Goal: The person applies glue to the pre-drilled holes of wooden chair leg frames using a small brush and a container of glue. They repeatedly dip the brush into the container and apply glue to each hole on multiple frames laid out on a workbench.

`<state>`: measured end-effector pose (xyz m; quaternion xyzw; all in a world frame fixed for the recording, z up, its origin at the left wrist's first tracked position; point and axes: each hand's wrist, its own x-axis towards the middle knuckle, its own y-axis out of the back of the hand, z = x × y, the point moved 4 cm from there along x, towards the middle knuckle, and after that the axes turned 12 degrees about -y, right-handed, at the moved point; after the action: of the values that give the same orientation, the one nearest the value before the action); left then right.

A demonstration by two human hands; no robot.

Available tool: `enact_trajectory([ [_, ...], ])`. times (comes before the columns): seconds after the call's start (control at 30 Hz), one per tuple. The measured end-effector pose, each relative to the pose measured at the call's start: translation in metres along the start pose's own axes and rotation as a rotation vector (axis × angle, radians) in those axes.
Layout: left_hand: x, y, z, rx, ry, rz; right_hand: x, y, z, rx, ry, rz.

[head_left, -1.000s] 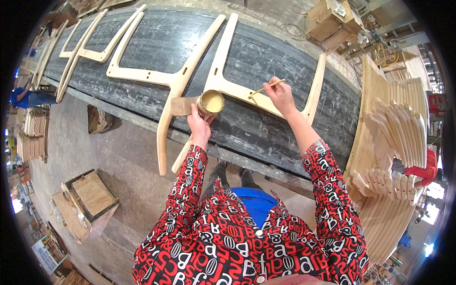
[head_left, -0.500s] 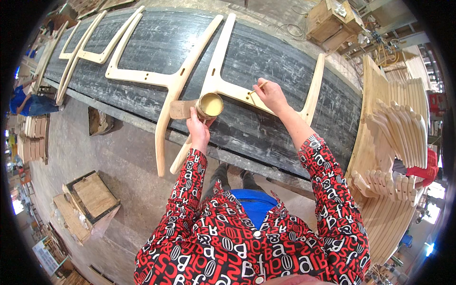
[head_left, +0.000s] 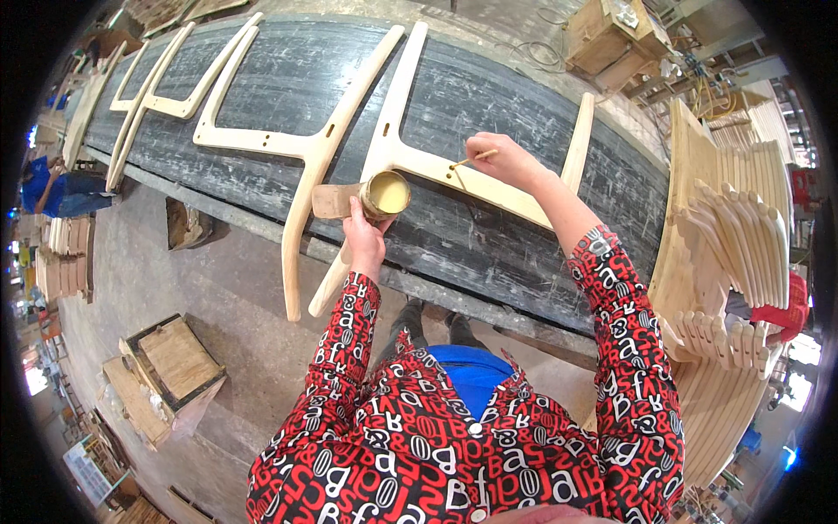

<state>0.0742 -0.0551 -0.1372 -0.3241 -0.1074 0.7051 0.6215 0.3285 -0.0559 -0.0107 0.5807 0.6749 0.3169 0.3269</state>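
The right hand's [head_left: 504,162] grip is pinched on a thin stick [head_left: 485,155], right of the cup [head_left: 387,194] and slightly beyond it; its tip is at a hole in a pale wooden frame [head_left: 489,186], whether inside I cannot tell. The left hand's [head_left: 365,237] grip holds the cup, with yellowish liquid inside; a flat brown block [head_left: 336,201] juts from the cup's left. The frame reaches rightward from behind the cup, a second frame [head_left: 292,145] lies to its left, both on the dark surface [head_left: 471,79]. Stacked wooden parts [head_left: 738,236] stand far right of the cup.
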Motion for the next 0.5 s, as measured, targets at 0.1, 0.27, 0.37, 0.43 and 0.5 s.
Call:
enact_trajectory([
  [0.1,-0.002,-0.004,-0.002,0.038,0.016,-0.011,-0.008,0.003,0.006,0.043,-0.028,-0.037],
  [0.27,0.005,-0.013,-0.009,0.086,-0.041,-0.036,-0.030,0.010,0.023,0.421,-0.220,0.207],
  [0.37,0.002,-0.031,-0.016,0.158,-0.045,-0.048,-0.054,0.006,0.034,0.717,-0.369,0.367],
  [0.43,0.000,-0.043,-0.022,0.195,0.010,-0.033,-0.068,0.002,0.030,0.862,-0.388,0.454],
  [0.5,-0.007,-0.057,-0.027,0.212,-0.005,-0.133,-0.079,0.000,0.021,0.780,-0.378,0.465],
])
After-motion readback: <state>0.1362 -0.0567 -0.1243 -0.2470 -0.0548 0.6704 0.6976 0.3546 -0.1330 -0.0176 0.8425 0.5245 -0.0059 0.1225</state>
